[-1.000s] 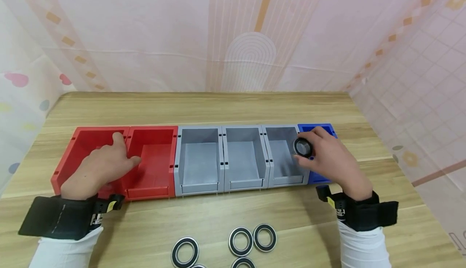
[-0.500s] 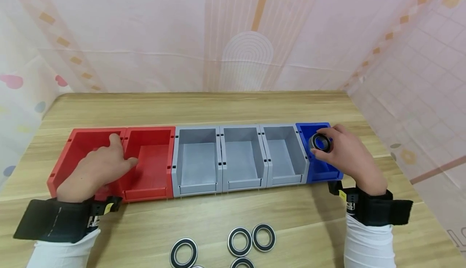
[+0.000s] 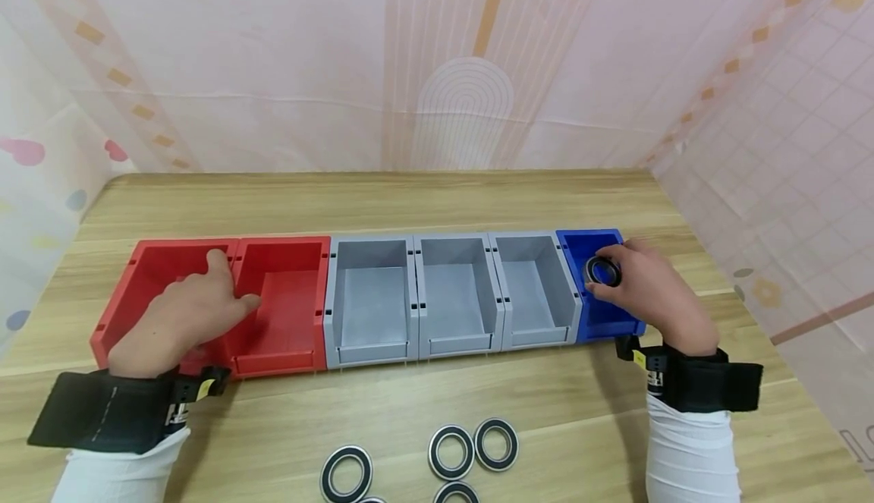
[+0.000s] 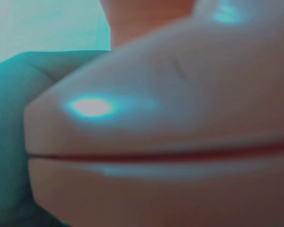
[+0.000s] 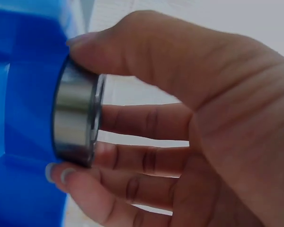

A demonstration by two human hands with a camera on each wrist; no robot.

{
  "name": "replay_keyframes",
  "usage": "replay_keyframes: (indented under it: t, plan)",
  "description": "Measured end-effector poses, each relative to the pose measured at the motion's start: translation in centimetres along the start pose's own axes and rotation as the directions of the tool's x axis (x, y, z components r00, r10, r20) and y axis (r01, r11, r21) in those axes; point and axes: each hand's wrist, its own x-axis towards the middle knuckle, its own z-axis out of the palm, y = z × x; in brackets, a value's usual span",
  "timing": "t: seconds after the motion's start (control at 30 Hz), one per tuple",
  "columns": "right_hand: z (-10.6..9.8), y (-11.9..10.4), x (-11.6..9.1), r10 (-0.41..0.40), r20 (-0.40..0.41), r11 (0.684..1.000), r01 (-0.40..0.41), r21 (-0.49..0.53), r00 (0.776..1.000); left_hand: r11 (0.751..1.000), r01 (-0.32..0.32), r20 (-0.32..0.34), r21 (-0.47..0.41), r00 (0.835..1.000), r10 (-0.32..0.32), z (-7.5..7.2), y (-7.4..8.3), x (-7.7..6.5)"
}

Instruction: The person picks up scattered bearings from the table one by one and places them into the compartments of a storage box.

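Observation:
My right hand pinches a ball bearing by its outer rim, thumb on one side and fingertips on the other. The bearing stands tilted over the blue bin at the right end of the row; in the right wrist view its steel side shows with blue plastic behind. My left hand lies over the two red bins at the left end, thumb and index finger spread. Its other fingers are hidden in the head view. Close up, the left wrist view is blurred, with a shiny surface filling most of it.
Three grey bins stand between the blue bin and the right-hand red bin. On the wooden table in front lie several more bearings, some cut off by the lower frame edge. A patterned cloth hangs behind.
My right hand has carried the bearing rightward from over the nearest grey bin to over the blue bin, then slightly lower. My left hand has stayed on the red bins.

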Motion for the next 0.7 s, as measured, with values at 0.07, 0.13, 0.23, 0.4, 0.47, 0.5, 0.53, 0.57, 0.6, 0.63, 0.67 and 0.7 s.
replay_keyframes:
  t: [0.07,0.13,0.23,0.4,0.47,0.5,0.53,0.57,0.6,0.63,0.67,0.7]
  plan:
    - [0.3,0.1,0.1,0.010,0.024,1.000,-0.009,-0.006,1.000,1.000,-0.001,0.000,-0.001,1.000,0.001,0.0,0.0,0.0]
    - [0.6,0.2,0.3,0.014,0.045,1.000,-0.013,-0.011,0.999,1.000,-0.003,-0.001,-0.002,1.000,0.003,0.0,0.0,0.0]
    - [1.0,0.2,0.5,0.019,0.061,1.000,-0.018,-0.010,0.998,1.000,-0.004,0.002,-0.006,1.000,0.004,0.0,0.0,0.0]
    - [1.5,0.5,0.8,0.012,0.060,1.000,-0.011,-0.013,0.998,1.000,-0.007,-0.004,-0.005,1.000,0.007,0.0,0.0,0.0]
    - [1.8,0.6,1.0,-0.003,0.060,1.000,0.004,-0.017,0.998,1.000,-0.008,-0.006,-0.003,1.000,0.008,0.0,0.0,0.0]
    - [1.9,0.7,1.0,-0.012,0.060,1.000,0.013,-0.017,0.998,1.000,-0.008,-0.006,-0.003,1.000,0.008,0.0,0.0,0.0]
    - [2.0,0.8,1.1,-0.019,0.061,1.000,0.020,-0.017,0.998,1.000,-0.008,-0.006,-0.004,1.000,0.008,0.0,0.0,0.0]
    - [2.2,0.9,1.2,-0.026,0.062,0.999,0.027,-0.018,0.998,1.000,-0.008,-0.005,-0.005,1.000,0.008,0.0,0.0,0.0]
    - [2.3,1.0,1.3,-0.028,0.063,0.999,0.030,-0.020,0.998,1.000,-0.007,-0.005,-0.006,1.000,0.007,0.0,0.0,0.0]
    - [2.4,1.0,1.3,-0.032,0.065,0.999,0.033,-0.023,0.997,1.000,-0.008,-0.006,-0.006,1.000,0.008,0.0,0.0,0.0]
    - [2.5,1.1,1.4,-0.035,0.068,0.999,0.036,-0.023,0.997,1.000,-0.007,-0.007,-0.007,1.000,0.007,0.0,0.0,0.0]
    - [2.6,1.1,1.4,-0.036,0.073,0.999,0.038,-0.026,0.997,1.000,-0.008,-0.007,-0.008,1.000,0.008,0.0,0.0,0.0]
